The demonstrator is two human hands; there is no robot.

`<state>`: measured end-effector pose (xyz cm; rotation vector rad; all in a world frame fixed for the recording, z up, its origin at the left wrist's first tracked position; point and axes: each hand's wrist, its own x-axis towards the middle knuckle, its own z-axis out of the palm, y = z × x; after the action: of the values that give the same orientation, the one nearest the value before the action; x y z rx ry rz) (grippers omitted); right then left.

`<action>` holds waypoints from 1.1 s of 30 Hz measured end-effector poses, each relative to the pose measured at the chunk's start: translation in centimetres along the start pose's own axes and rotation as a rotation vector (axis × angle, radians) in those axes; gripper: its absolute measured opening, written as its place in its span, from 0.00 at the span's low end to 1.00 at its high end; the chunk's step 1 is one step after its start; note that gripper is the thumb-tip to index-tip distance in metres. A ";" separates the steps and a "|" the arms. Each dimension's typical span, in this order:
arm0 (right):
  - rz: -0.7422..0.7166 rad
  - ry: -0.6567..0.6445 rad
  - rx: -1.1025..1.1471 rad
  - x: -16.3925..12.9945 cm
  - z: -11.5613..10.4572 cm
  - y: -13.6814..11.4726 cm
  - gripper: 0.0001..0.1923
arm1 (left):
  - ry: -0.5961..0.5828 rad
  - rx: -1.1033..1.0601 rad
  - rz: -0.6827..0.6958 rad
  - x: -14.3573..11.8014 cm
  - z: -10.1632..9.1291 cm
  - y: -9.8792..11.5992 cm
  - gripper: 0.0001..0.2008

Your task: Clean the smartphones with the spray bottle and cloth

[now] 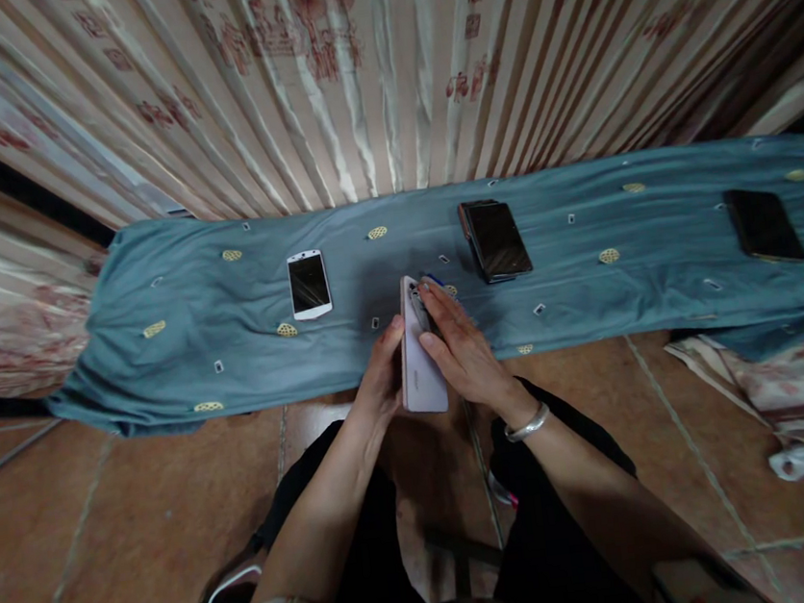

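You have the pale phone [420, 362] pinched between both hands, just at the near edge of the blue cloth [184, 365], held on its side with the back turned toward your right. Your left hand [382, 381] cups it from the left, fingers curled around the lower half. Your right hand [460, 348] lies flat against the back, fingertips up by the camera end, closed on the phone rather than around it; something small and blue peeks out past those fingertips, too small to make out.

The risk here is the grip: the phone stands on edge over bare floor tile [144, 524], not over the cloth, so a slip of either palm likely drops it onto a hard surface. Pressing hard near the top with your right fingers could also twist it out of your left hand.

On the cloth, the white phone [309, 284] lies left of the one you hold, the dark phone [496, 239] up and to its right, and another black phone [763, 224] far right, all well apart from your hands.
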<state>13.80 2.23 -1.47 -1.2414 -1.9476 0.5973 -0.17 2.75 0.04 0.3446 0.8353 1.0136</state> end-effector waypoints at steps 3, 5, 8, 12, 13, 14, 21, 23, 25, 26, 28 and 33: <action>-0.030 -0.018 0.000 -0.2 0.1 -0.4 0.32 | 0.032 -0.020 0.025 0.0 0.1 0.4 0.18; -0.048 -0.039 0.003 -0.4 0.2 -0.6 0.32 | 0.054 -0.035 0.038 0.0 0.2 0.6 0.17; -0.054 -0.057 0.003 -0.5 0.2 -0.8 0.32 | 0.074 -0.055 0.055 0.0 0.4 0.8 0.17; -0.049 -0.043 0.003 -0.4 -0.1 -0.7 0.31 | 0.074 -0.043 0.017 0.1 0.3 0.7 0.17; -0.048 -0.034 0.005 -0.4 -0.2 -0.7 0.31 | 0.072 -0.034 0.001 0.1 0.3 0.6 0.16; -0.046 -0.026 0.008 -0.4 -0.3 -0.7 0.31 | 0.069 -0.026 -0.012 0.2 0.2 0.5 0.16; -0.024 -0.006 0.020 -0.1 -0.5 -0.3 0.30 | 0.015 -0.016 -0.035 0.3 -0.2 0.0 0.19; -0.012 0.002 0.024 -0.1 -0.4 -0.2 0.31 | 0.005 -0.009 -0.049 0.2 -0.1 -0.1 0.20; -0.006 0.008 0.028 -0.1 -0.4 -0.1 0.31 | 0.003 -0.008 -0.052 0.2 -0.1 -0.1 0.20; -0.005 0.010 0.031 -0.1 -0.4 -0.2 0.31 | 0.002 -0.010 -0.048 0.2 0.0 -0.1 0.20; -0.003 0.012 0.038 -0.1 -0.4 -0.3 0.31 | -0.005 -0.016 -0.044 0.2 0.0 -0.2 0.19; -0.027 0.019 0.053 0.0 -0.7 -0.7 0.30 | -0.032 -0.002 -0.057 0.3 -0.4 -1.1 0.18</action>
<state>13.96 1.95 -0.53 -1.1828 -1.9179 0.6176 0.31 2.44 -1.01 0.3329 0.8106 0.9536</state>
